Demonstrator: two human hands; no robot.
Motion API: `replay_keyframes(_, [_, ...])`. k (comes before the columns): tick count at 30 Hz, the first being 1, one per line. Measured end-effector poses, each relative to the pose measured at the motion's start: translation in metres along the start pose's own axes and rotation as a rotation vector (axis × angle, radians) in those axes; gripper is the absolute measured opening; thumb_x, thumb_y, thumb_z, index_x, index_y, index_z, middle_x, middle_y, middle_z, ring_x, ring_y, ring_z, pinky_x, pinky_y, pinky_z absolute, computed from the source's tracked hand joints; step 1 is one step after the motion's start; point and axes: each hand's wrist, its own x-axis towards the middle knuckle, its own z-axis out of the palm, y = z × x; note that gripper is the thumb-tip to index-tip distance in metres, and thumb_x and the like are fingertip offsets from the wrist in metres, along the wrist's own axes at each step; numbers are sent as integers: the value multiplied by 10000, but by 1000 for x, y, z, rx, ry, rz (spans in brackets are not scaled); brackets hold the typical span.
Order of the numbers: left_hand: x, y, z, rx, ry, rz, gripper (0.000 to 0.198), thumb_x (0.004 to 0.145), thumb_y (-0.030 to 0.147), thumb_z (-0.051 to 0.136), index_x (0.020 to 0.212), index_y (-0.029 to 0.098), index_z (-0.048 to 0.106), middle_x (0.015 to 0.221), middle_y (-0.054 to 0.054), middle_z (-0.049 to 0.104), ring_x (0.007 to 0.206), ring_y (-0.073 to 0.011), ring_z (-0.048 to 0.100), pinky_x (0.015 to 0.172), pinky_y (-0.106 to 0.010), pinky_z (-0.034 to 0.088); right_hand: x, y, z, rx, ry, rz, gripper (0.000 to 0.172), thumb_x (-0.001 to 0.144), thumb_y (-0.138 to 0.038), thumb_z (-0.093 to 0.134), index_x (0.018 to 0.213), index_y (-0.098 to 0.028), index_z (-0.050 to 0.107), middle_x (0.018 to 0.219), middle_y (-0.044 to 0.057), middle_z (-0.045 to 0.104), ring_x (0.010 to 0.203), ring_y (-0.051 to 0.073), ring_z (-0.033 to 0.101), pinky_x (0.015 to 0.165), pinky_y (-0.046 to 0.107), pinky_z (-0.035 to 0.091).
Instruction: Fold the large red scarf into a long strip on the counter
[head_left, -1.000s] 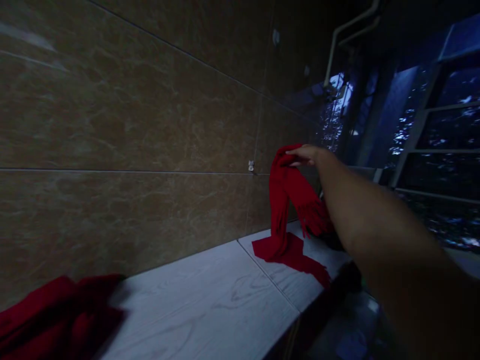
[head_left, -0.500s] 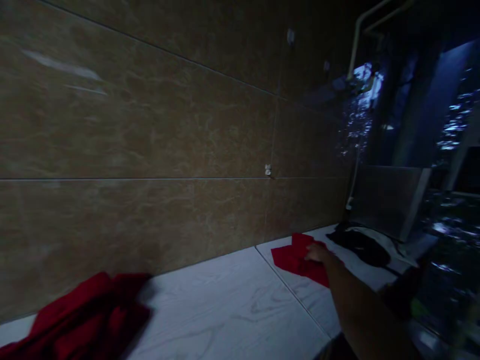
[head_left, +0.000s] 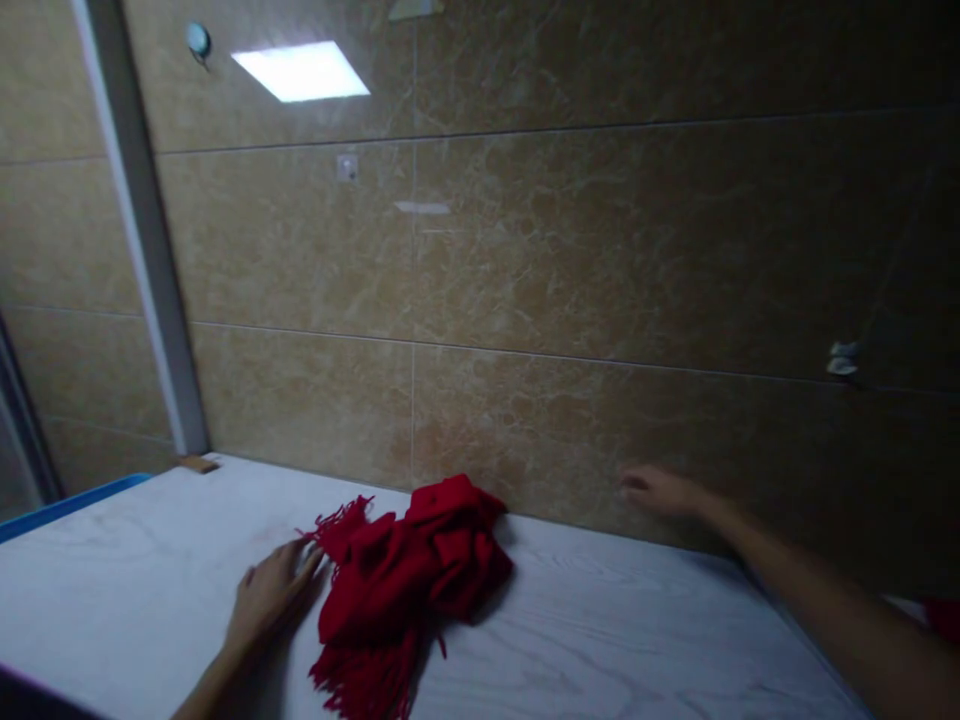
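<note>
A crumpled red scarf [head_left: 409,575] with fringed ends lies in a heap on the white wood-grained table [head_left: 600,620], close to the wall. Just left of it is my left hand [head_left: 274,590], its thumb and fingers apart, with the fingertips at the scarf's upper fringe. Whether they touch the fringe I cannot tell. My right hand [head_left: 660,490] hovers over the back of the table to the right of the scarf, slightly blurred, fingers loosely extended and nothing in them. Part of another red cloth [head_left: 943,618] shows at the right edge, behind my right forearm.
A tan marbled tile wall [head_left: 525,270] runs along the table's back. At the far left corner lies a small brown piece [head_left: 197,464], with a blue rim [head_left: 82,505] beyond the table edge. A grey vertical post [head_left: 154,270] stands on the left.
The view has swung left, bringing the scarf heap to the middle and my left hand into sight. My right hand has come off the red cloth at the right.
</note>
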Motion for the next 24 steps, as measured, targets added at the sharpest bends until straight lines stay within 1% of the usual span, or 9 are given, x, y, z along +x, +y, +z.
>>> replay_keyframes(2, [-1,1,0,-5,6,-4,684,968,513,267,1384,113,635,1411,-189,664,1322,-357,613,1191,-568,356,27,-56,21,-47,-33,-126,263,892,-198,708,1152,-192,743,1175,136,735,1065,268,713,972,427,575])
replay_keyframes(4, [-1,-2,1,-13,22,-7,665,967,516,279,1347,129,663,1377,-183,687,1295,-358,631,1181,-569,366,46,-118,47,-77,-21,-271,503,877,-239,730,1373,-230,650,1442,157,611,1253,318,646,1054,453,534])
replay_keyframes(7, [0,-5,2,-31,34,-8,605,972,493,311,1310,163,690,1355,-171,703,1275,-355,642,1179,-577,360,58,-202,81,-109,-27,-449,661,821,-332,807,1443,-260,594,1472,149,591,1243,329,656,1024,438,553])
replay_keyframes(10, [-2,-4,1,-25,11,13,564,984,474,311,1280,187,696,1371,-161,695,1276,-344,636,1175,-567,355,64,-253,103,-144,-26,-489,500,788,-226,781,1282,-243,707,1380,138,675,1123,313,722,943,416,585])
replay_keyframes(12, [-3,-2,-1,1,1,26,569,991,482,289,1268,191,692,1374,-161,689,1274,-342,632,1169,-561,354,71,-267,106,-146,-17,-456,291,824,-178,672,1070,-292,778,1263,47,754,1037,280,756,875,396,593])
replay_keyframes(14, [-5,1,-2,30,-3,14,588,994,487,266,1276,183,683,1381,-167,679,1277,-344,626,1169,-556,348,81,-271,101,-113,-4,-406,253,829,-152,596,895,-301,790,1128,-6,799,995,267,768,837,384,587])
replay_keyframes(17, [-7,4,-4,47,-17,-3,618,994,487,246,1307,154,663,1395,-181,662,1291,-351,613,1176,-556,336,100,-265,74,16,46,-332,215,777,-107,600,826,-206,784,1046,95,807,1020,297,762,865,364,583])
replay_keyframes(21, [-7,6,-5,36,-10,-2,611,996,469,261,1324,133,652,1409,-192,647,1295,-361,606,1184,-570,318,127,-255,13,303,154,-221,241,813,-112,562,937,-155,764,866,113,784,897,271,773,818,332,612])
replay_keyframes(24, [-7,5,-6,30,2,-6,581,993,455,293,1303,134,666,1402,-193,651,1276,-365,613,1173,-566,328,138,-251,-44,553,231,-110,454,879,-104,457,1296,-175,621,698,21,713,634,199,735,641,303,632])
